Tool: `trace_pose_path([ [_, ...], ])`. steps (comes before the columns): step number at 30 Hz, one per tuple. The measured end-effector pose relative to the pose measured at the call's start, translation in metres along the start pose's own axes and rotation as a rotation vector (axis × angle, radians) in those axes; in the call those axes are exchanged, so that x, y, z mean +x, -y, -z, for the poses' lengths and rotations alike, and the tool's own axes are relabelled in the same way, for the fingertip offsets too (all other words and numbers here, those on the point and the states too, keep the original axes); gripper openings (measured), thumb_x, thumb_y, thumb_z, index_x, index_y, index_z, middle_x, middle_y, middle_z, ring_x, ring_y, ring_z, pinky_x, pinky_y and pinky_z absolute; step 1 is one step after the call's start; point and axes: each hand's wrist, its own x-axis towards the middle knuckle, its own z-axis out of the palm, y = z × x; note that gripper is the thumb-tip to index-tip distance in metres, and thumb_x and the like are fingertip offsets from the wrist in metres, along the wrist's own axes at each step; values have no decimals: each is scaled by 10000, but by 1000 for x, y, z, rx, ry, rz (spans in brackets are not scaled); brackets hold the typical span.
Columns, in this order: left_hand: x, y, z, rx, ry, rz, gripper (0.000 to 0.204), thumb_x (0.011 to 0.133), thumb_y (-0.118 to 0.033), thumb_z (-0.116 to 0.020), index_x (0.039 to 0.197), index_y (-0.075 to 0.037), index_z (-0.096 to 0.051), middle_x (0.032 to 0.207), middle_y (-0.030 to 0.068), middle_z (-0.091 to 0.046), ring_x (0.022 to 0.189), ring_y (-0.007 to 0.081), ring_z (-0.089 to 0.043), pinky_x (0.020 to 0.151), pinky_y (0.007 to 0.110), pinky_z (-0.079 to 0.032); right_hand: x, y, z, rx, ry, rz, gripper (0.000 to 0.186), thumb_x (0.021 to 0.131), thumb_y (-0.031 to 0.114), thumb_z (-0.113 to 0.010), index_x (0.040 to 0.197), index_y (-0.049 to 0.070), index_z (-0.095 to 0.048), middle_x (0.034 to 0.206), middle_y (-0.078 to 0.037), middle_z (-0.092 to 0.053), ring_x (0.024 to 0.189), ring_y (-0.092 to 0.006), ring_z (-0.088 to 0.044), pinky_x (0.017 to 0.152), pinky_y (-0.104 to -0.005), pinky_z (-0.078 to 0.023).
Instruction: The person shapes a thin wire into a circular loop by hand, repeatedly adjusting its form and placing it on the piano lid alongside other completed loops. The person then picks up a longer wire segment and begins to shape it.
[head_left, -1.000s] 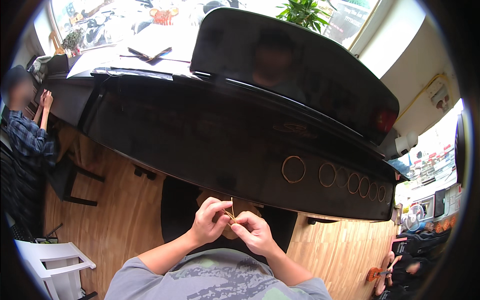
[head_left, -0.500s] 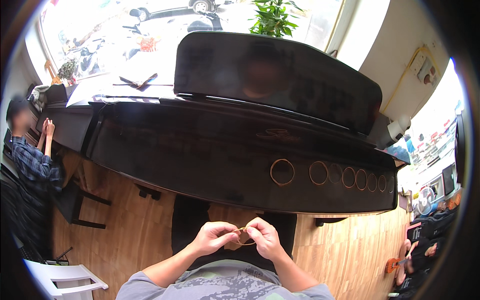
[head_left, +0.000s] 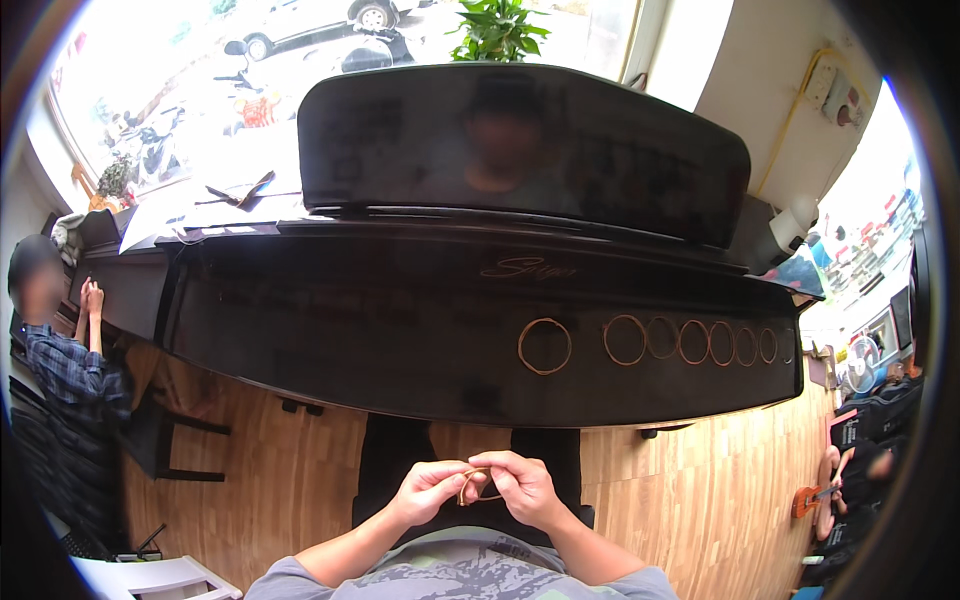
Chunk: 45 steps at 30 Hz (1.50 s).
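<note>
In front of my body, above my lap, a small coil of bronze-coloured string (head_left: 464, 491) is held between both hands. My left hand (head_left: 428, 488) pinches the coil's left side between thumb and fingers. My right hand (head_left: 526, 490) grips it from the other side, its index finger reaching across the top toward the left fingertips. Part of the loop is hidden behind the fingers. Beyond my hands, one similar round coil (head_left: 520, 346) lies apart on the dark piano lid (head_left: 350, 330). To its right several more coils (head_left: 605, 341) form a row.
The piano's glossy upright panel (head_left: 400, 150) rises behind the lid. A black stool (head_left: 150, 440) and a seated person in a plaid shirt (head_left: 65, 360) are at the left. At lower left stands a white chair (head_left: 150, 578). A person with a small orange guitar (head_left: 805, 501) sits far right.
The view has shifted slightly. My right fingers now lie farther over the top of the coil, nearer the left fingertips, and the coil has turned. The coils on the lid stay in place.
</note>
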Motion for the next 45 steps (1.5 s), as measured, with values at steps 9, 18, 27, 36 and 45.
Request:
trace_pose_path([
  [9,-10,-10,-7,773,-149,-268,219,861,34,-587,1070,15,-650,760,99,-658,676,183,-647,614,269,-522,-1,-8,-16,-110,-126,58,157,891,25,-592,1038,12,-643,803,-100,-686,626,-141,-643,553,-248,-494],
  [18,-3,-12,-5,708,-131,-234,170,926,-58,-539,999,41,-657,767,120,-649,687,182,-636,632,280,-515,1,-7,-8,-135,-99,123,140,842,21,-670,982,11,-673,793,-100,-703,664,-154,-678,575,-241,-520],
  [27,-14,-2,0,78,-298,5,32,907,-9,-567,925,4,-545,779,138,-653,677,190,-657,615,294,-551,-4,-10,-16,-30,-115,8,113,876,25,-629,982,5,-659,796,-84,-693,651,-133,-653,565,-235,-495],
  [36,-4,-44,12,-25,50,198,105,883,26,-602,971,57,-651,883,180,-690,828,239,-693,685,296,-581,2,0,-11,545,55,-263,107,943,57,-556,968,-16,-629,850,-59,-654,754,-109,-619,711,-240,-497],
  [45,4,-47,6,395,21,-71,99,816,62,-659,911,40,-646,868,184,-677,825,246,-667,737,329,-552,0,-4,-28,865,-52,-297,89,977,93,-510,1003,33,-569,821,12,-575,580,-10,-372,515,-185,-282],
])
